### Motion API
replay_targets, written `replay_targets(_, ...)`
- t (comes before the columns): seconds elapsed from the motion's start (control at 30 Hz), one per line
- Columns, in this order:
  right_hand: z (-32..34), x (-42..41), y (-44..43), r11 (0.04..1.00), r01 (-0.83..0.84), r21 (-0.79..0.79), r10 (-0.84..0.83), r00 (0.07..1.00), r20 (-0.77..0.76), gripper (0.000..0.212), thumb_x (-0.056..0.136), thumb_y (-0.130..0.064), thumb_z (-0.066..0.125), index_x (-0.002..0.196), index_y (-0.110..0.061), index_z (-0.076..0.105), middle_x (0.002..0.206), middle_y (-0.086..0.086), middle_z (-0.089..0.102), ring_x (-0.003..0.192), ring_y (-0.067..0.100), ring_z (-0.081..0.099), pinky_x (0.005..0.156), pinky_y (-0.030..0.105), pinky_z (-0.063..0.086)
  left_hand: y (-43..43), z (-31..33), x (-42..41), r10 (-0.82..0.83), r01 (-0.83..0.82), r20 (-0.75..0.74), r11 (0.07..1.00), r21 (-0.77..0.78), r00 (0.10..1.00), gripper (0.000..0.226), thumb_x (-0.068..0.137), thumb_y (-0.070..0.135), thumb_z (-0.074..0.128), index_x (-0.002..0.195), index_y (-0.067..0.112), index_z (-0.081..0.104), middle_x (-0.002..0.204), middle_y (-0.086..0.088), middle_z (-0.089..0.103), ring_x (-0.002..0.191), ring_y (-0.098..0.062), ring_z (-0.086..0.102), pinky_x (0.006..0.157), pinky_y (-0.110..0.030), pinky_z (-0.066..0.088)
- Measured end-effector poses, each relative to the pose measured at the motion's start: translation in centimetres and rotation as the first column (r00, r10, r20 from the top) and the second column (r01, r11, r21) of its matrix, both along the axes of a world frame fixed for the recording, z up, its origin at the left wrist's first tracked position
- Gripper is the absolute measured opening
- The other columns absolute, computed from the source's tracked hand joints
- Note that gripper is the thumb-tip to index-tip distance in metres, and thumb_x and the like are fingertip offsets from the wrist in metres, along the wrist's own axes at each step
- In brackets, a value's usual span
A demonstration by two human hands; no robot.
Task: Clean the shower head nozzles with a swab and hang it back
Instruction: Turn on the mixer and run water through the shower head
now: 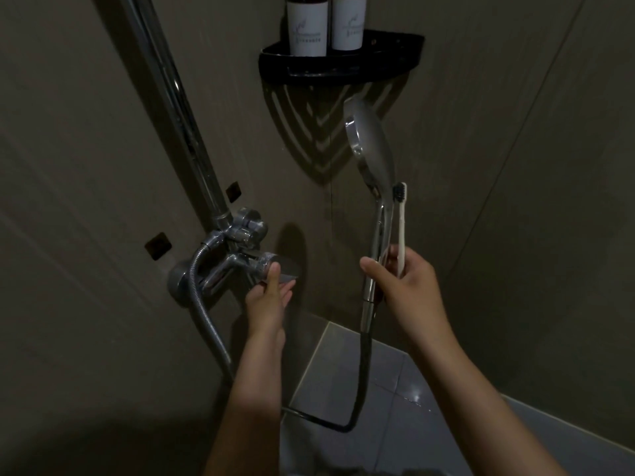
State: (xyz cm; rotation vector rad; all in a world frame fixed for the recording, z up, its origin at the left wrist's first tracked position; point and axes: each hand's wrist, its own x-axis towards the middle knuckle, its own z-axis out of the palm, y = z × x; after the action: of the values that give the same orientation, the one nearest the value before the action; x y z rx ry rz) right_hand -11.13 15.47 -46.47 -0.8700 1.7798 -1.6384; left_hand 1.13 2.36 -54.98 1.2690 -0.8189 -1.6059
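A chrome hand shower head (370,146) stands upright right of centre, its face turned left. My right hand (402,283) grips its handle together with a white toothbrush (401,221) whose dark bristles point up beside the head's neck. My left hand (269,293) holds the lever of the chrome mixer tap (240,266) on the wall, thumb on top and fingers beneath. The flexible hose (359,372) hangs from the handle, loops low and runs back to the tap.
A chrome riser pipe (182,108) climbs from the tap toward the upper left. A black corner shelf (340,60) holds two white-labelled bottles (324,24) above the shower head. Grey floor tiles (385,389) lie below, wet in spots. The walls meet in a corner behind.
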Motion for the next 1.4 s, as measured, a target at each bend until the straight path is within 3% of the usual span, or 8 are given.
replay_targets(0.23, -0.3, 0.6, -0.2, 1.000, 0.022, -0.007, -0.022, 0.999, -0.027, 0.018, 0.085, -0.021, 0.066, 0.082, -0.008, 0.055, 0.067, 0.003, 0.048, 0.063, 0.013, 0.047, 0.063, 0.030, 0.044, 0.0, 0.1, 0.3, -0.030, 0.030, 0.004, 1.000, -0.002, 1.000, 0.052, 0.092, 0.035, 0.054, 0.126, -0.004, 0.051, 0.115, -0.021, 0.063, 0.099, -0.025, 0.065, 0.090, -0.031, 0.049)
replay_targets(0.43, -0.5, 0.8, -0.3, 1.000, 0.024, -0.015, -0.024, 1.000, -0.016, 0.025, 0.085, -0.021, 0.066, 0.088, 0.002, 0.056, 0.073, 0.009, 0.050, 0.068, 0.020, 0.050, 0.068, 0.036, 0.046, 0.1, 0.6, 0.5, -0.032, 0.032, -0.020, 0.999, 0.021, 0.999, 0.034, 0.093, 0.035, 0.053, 0.106, 0.004, 0.053, 0.103, -0.020, 0.063, 0.094, -0.026, 0.065, 0.088, -0.031, 0.050)
replay_targets(0.83, -0.8, 1.1, -0.5, 1.000, 0.030, -0.003, -0.030, 0.999, -0.029, 0.025, 0.085, -0.022, 0.066, 0.070, -0.014, 0.047, 0.066, 0.005, 0.044, 0.064, 0.018, 0.046, 0.063, 0.033, 0.043, 0.2, 0.7, 0.7, -0.059, 0.060, -0.041, 0.998, 0.027, 0.997, 0.032, 0.091, 0.038, 0.054, 0.104, 0.009, 0.050, 0.107, -0.021, 0.062, 0.096, -0.026, 0.065, 0.091, -0.032, 0.050)
replay_targets(0.93, -0.9, 1.1, -0.4, 0.999, 0.035, 0.001, -0.035, 0.999, -0.019, 0.025, 0.085, -0.022, 0.066, 0.071, -0.014, 0.047, 0.067, 0.006, 0.045, 0.065, 0.019, 0.047, 0.064, 0.033, 0.044, 0.3, 0.6, 0.8, -0.079, 0.083, -0.069, 0.995, 0.048, 0.994, 0.043, 0.087, 0.043, 0.055, 0.112, 0.008, 0.050, 0.114, -0.021, 0.062, 0.098, -0.024, 0.065, 0.093, -0.032, 0.049)
replay_targets(1.03, -1.1, 1.1, -0.3, 0.999, 0.033, 0.001, -0.033, 0.999, -0.021, 0.021, 0.085, -0.023, 0.065, 0.078, -0.008, 0.053, 0.072, 0.009, 0.049, 0.067, 0.020, 0.050, 0.066, 0.033, 0.046, 0.4, 0.6, 0.8, -0.143, 0.156, -0.115, 0.981, 0.116, 0.983, 0.063, 0.086, 0.048, 0.054, 0.126, -0.001, 0.046, 0.122, -0.022, 0.060, 0.105, -0.025, 0.063, 0.097, -0.035, 0.048)
replay_targets(1.13, -1.2, 1.2, -0.1, 0.999, 0.032, -0.011, -0.032, 0.999, -0.011, 0.023, 0.085, -0.022, 0.065, 0.084, -0.002, 0.055, 0.074, 0.010, 0.051, 0.068, 0.019, 0.051, 0.066, 0.032, 0.047, 0.9, 0.7, 0.5, -0.252, 0.273, -0.129, 0.944, 0.187, 0.959, 0.067, 0.088, 0.049, 0.052, 0.130, -0.004, 0.044, 0.128, -0.022, 0.057, 0.111, -0.029, 0.060, 0.095, -0.037, 0.048)
replay_targets(1.2, -1.3, 1.2, 0.0, 1.000, 0.025, -0.014, -0.025, 1.000, -0.010, 0.018, 0.085, -0.021, 0.065, 0.082, -0.007, 0.055, 0.071, 0.007, 0.050, 0.065, 0.015, 0.051, 0.063, 0.026, 0.046, 1.3, 1.0, 0.2, -0.335, 0.354, -0.125, 0.914, 0.197, 0.934, 0.066, 0.090, 0.047, 0.050, 0.132, -0.004, 0.043, 0.130, -0.022, 0.055, 0.115, -0.029, 0.058, 0.095, -0.037, 0.046)
replay_targets(1.4, -1.7, 0.8, 0.2, 0.998, 0.029, -0.050, -0.029, 1.000, 0.003, 0.018, 0.085, -0.016, 0.067, 0.075, -0.012, 0.051, 0.063, 0.001, 0.046, 0.056, 0.007, 0.046, 0.051, 0.013, 0.040, 2.4, 2.9, -0.3, -0.591, 0.593, -0.061, 0.805, 0.023, 0.804, 0.045, 0.093, 0.039, 0.046, 0.126, 0.009, 0.054, 0.136, -0.012, 0.053, 0.124, -0.024, 0.051, 0.109, -0.038, 0.034)
